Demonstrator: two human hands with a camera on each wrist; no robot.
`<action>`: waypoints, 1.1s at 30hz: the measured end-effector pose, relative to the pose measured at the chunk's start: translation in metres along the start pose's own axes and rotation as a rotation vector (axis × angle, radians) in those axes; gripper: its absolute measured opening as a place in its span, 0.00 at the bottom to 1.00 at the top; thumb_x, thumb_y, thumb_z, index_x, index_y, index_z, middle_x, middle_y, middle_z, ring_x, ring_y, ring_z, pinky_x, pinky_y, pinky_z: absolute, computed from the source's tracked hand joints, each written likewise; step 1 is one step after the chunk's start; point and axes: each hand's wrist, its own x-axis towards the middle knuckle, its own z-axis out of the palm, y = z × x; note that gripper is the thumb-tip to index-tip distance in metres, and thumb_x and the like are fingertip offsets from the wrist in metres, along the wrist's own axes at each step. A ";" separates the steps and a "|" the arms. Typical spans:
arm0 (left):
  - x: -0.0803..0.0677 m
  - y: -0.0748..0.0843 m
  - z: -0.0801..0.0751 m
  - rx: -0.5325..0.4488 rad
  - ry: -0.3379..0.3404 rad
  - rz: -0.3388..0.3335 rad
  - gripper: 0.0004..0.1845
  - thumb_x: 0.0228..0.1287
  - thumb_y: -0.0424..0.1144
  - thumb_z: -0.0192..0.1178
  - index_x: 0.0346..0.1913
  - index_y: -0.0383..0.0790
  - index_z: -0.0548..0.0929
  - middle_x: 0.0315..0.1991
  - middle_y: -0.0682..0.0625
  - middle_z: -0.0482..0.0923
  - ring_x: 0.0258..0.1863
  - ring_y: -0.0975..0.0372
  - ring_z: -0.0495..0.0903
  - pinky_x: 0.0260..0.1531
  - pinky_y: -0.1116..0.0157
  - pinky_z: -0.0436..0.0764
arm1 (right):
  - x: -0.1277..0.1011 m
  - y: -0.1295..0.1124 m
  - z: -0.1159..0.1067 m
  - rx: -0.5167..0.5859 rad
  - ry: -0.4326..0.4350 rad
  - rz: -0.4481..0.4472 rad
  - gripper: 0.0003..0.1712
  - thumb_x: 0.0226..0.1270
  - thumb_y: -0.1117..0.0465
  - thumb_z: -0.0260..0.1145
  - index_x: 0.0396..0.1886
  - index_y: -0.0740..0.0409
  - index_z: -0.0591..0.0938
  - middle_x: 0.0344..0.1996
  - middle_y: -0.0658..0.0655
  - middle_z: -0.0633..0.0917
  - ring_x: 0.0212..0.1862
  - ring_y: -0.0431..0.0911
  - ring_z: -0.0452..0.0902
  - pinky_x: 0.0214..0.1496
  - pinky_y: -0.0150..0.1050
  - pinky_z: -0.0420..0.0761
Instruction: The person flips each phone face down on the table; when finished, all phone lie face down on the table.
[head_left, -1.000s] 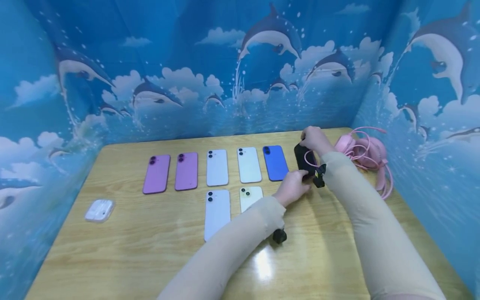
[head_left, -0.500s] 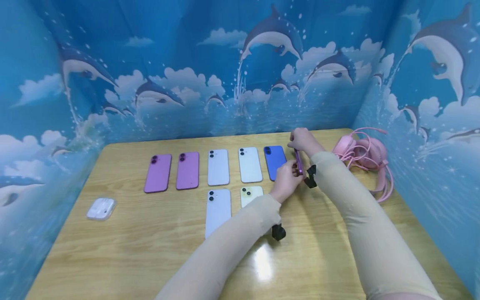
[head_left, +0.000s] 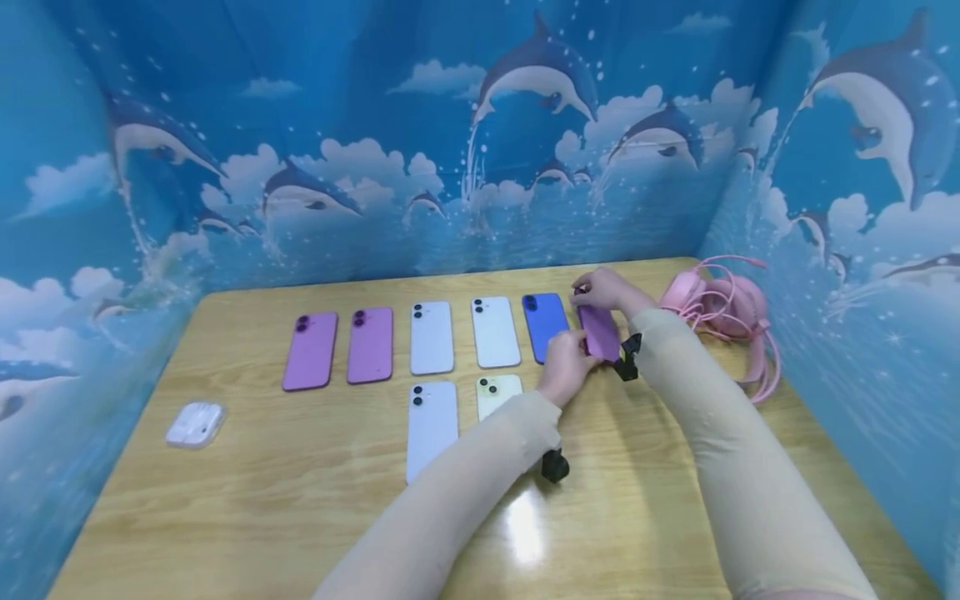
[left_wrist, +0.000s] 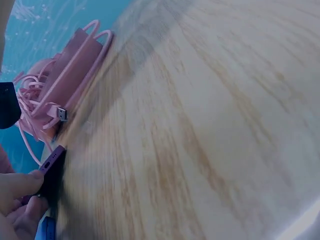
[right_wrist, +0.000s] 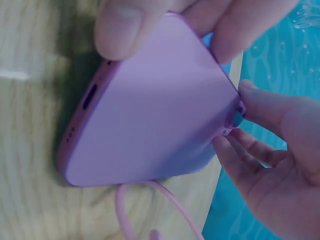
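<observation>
Both hands hold one purple phone (head_left: 600, 335) at the right of the row in the head view, tilted off the table with its back showing. My right hand (head_left: 609, 289) pinches its camera end; in the right wrist view those fingertips cover part of the camera (right_wrist: 237, 118). My left hand (head_left: 566, 367) pinches the corner by the charging port, thumb on the back, as the right wrist view shows. A blue phone (head_left: 545, 327) lies just left of it, camera side up. Further left lie a white phone (head_left: 495, 332), a pale lavender phone (head_left: 431, 337) and two purple phones (head_left: 371, 345).
Pink headphones (head_left: 735, 307) with a tangled cable lie right of the hands, a cable loop near the held phone. In front are another lavender phone (head_left: 432, 425) and a yellow phone (head_left: 498, 393), partly behind the left sleeve. Boxed earphones (head_left: 196, 424) sit far left.
The held phone has turned from its dark face, through its edge, to its purple back, and moved slightly left. Both hands moved left with it and tilted it down toward the table.
</observation>
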 end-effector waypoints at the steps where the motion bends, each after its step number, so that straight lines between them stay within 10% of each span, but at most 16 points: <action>1: 0.000 -0.001 0.000 0.019 0.002 -0.009 0.07 0.52 0.32 0.71 0.35 0.37 0.85 0.27 0.51 0.82 0.27 0.66 0.76 0.25 0.77 0.74 | 0.000 0.001 0.001 -0.002 -0.006 -0.004 0.26 0.67 0.61 0.61 0.59 0.74 0.73 0.53 0.73 0.77 0.54 0.63 0.74 0.57 0.54 0.75; 22: 0.002 0.009 0.000 0.272 -0.029 -0.030 0.10 0.53 0.22 0.57 0.23 0.40 0.79 0.29 0.50 0.81 0.31 0.60 0.80 0.28 0.70 0.78 | 0.005 0.007 0.014 -0.009 0.021 -0.081 0.28 0.52 0.70 0.67 0.54 0.76 0.75 0.43 0.71 0.81 0.43 0.58 0.74 0.49 0.52 0.77; 28: -0.002 0.011 -0.013 0.244 -0.105 0.031 0.04 0.55 0.27 0.62 0.34 0.36 0.82 0.34 0.47 0.82 0.36 0.59 0.80 0.36 0.70 0.79 | -0.001 0.003 0.018 -0.033 0.056 -0.068 0.26 0.54 0.70 0.66 0.54 0.75 0.75 0.44 0.72 0.80 0.45 0.60 0.75 0.52 0.54 0.76; 33: -0.016 0.009 -0.044 0.212 -0.191 0.058 0.20 0.60 0.34 0.64 0.55 0.32 0.78 0.51 0.43 0.79 0.52 0.57 0.76 0.54 0.67 0.76 | -0.021 -0.003 0.026 -0.088 0.133 -0.043 0.22 0.62 0.65 0.63 0.54 0.74 0.76 0.48 0.73 0.78 0.52 0.64 0.73 0.58 0.57 0.73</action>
